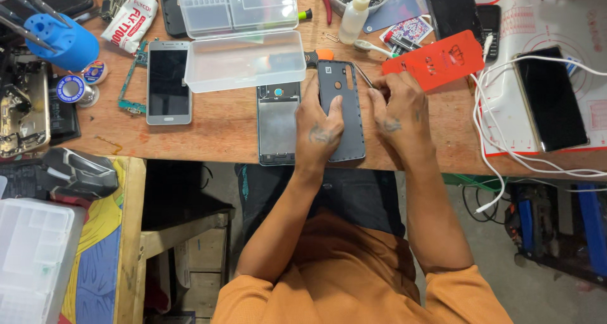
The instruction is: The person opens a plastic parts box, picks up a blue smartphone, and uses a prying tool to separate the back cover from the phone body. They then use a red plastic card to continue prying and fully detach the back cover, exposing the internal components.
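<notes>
A dark phone back cover [348, 109] lies inside-up on the wooden workbench [215, 122]. My left hand [319, 125] presses down on its left side, fingers spread over it. My right hand [401, 106] sits at the cover's right edge and grips thin metal tweezers [363, 75], their tip near the cover's top right corner. Just left of the cover lies an opened phone frame [278, 123] with a grey inner plate.
A silver phone [168, 82] lies at left beside an open clear plastic parts box [243, 36]. An orange card [441, 60], a glue bottle [353, 15], white cables [499, 128] and a dark phone [551, 97] on a mat sit to the right. A blue tool stand [62, 41] is far left.
</notes>
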